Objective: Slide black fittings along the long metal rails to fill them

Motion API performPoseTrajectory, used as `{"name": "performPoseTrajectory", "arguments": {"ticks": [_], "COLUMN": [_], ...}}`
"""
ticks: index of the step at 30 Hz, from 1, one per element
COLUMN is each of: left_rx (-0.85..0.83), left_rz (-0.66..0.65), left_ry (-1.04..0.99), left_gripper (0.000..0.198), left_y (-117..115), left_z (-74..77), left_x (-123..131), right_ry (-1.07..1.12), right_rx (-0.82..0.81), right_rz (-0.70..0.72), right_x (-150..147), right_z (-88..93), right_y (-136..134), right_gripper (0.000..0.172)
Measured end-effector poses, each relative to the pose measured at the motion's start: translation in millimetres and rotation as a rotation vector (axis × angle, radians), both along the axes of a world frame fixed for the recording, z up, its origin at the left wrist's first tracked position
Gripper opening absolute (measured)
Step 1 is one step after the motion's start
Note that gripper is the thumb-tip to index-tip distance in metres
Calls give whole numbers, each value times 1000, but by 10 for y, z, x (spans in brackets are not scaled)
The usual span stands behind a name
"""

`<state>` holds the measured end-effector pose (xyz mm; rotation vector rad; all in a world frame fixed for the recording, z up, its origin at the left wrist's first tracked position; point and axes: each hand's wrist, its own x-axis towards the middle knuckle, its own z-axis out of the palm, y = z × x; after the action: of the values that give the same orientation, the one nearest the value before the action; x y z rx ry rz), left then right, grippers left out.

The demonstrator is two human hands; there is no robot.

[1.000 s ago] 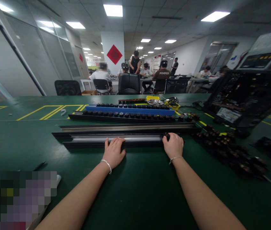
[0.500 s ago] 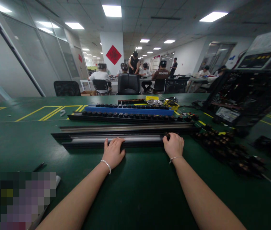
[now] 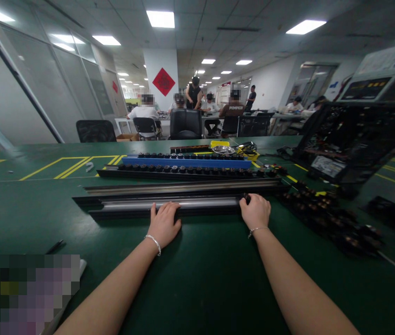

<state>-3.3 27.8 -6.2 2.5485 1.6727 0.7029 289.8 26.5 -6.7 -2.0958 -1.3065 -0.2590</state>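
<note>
A long black channel rail (image 3: pixel 120 214) with a silver strip inside lies crosswise on the green table before me. My left hand (image 3: pixel 164 225) grips its near edge around the middle, fingertips over the silver strip and thumb on the near side. Toward the rail's right end, my right hand (image 3: pixel 256 210) is closed with thumb and fingers on a small black part (image 3: pixel 247 197), mostly hidden by the fingers. Just behind lies a second black rail (image 3: pixel 183 187). Farther back, a black rail (image 3: pixel 131 173) and a blue rail (image 3: pixel 190 161) carry rows of small black parts.
A pile of small dark parts (image 3: pixel 337 218) spreads to the right, below an open machine housing (image 3: pixel 330 167). A yellow tray (image 3: pixel 220 144) and a metal dish (image 3: pixel 223 150) stand at the back. A dark pen-like object (image 3: pixel 55 246) lies at left. Several people sit or stand beyond.
My right hand has shifted slightly right along the rail with the small black part. My left hand keeps its place on the rail. The view has turned a little.
</note>
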Motion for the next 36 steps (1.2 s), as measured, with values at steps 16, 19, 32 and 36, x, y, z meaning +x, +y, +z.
{"name": "performPoseTrajectory", "arguments": {"ticks": [16, 19, 32, 36], "left_rx": [16, 15, -6, -6], "left_rz": [2, 1, 6, 4], "left_ry": [20, 21, 12, 10], "left_gripper": [38, 39, 40, 40], "left_y": [-7, -6, -3, 2], "left_z": [6, 8, 4, 5], "left_x": [1, 0, -1, -4], "right_ry": [17, 26, 188, 211], "right_rx": [17, 19, 16, 24], "right_rz": [-56, -52, -114, -140], "right_x": [101, 128, 241, 345], "right_z": [11, 9, 32, 24], "right_y": [-6, -10, -34, -31], "right_gripper": [37, 37, 39, 39]}}
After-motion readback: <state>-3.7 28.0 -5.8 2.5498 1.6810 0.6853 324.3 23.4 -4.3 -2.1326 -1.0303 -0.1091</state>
